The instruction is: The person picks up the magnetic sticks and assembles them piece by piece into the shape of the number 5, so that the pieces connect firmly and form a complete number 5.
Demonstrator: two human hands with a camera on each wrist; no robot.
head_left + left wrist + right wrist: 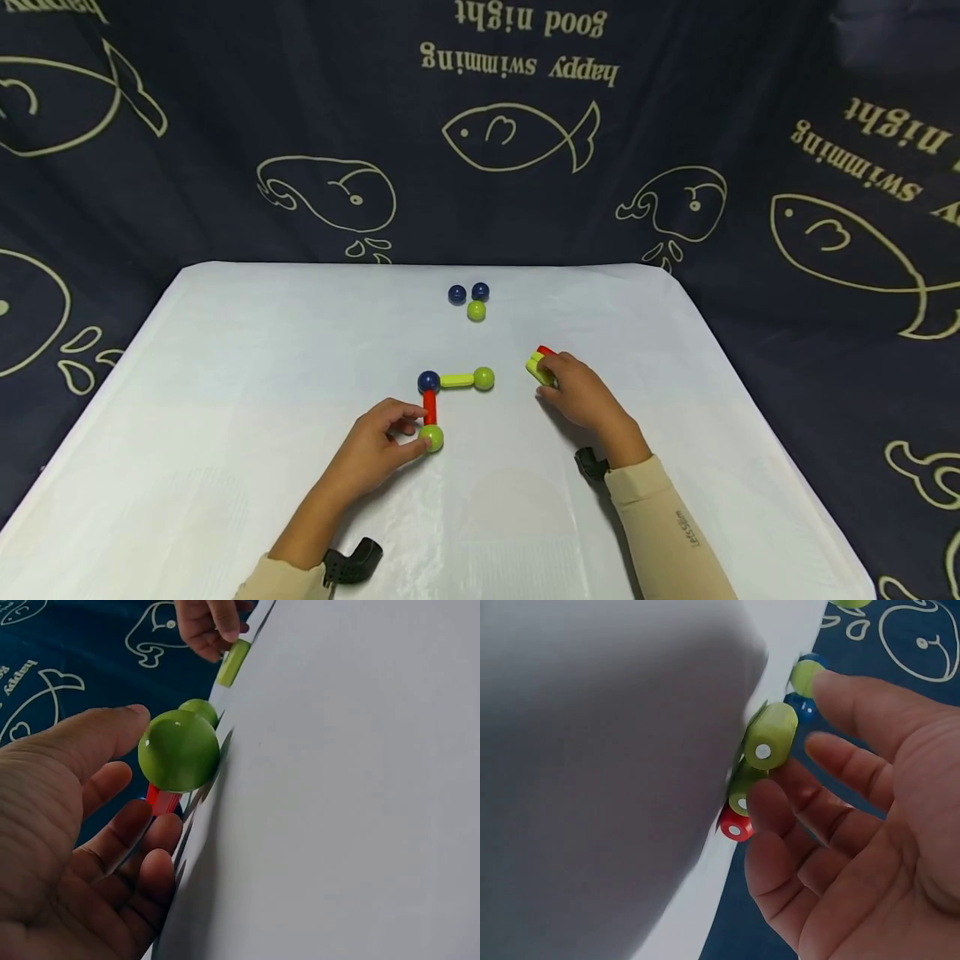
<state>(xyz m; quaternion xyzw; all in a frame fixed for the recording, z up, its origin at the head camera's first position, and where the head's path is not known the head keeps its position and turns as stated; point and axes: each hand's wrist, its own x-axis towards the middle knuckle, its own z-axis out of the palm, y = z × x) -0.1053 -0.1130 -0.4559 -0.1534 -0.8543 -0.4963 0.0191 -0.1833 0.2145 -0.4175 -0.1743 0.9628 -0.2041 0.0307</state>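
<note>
A joined piece lies on the table: a navy ball (428, 382) links a yellow-green stick (457, 381) with a green ball (483, 378) at its end, and a red stick (430, 407) running toward me to a nearer green ball (178, 751). My left hand (378, 450) is beside that nearer ball, its thumb touching it and its loosely bent fingers by the red stick. To the right, my right hand (583, 392) reaches over two yellow-green sticks (771, 736) and a red stick (736, 828) lying side by side. Its fingers touch the sticks; the thumb stands apart from them.
Two navy balls (457, 294) and a loose green ball (476, 311) sit near the far edge of the white table (247, 350). Behind hangs a dark cloth (420, 208) with fish drawings. Black straps (352, 562) show at both wrists.
</note>
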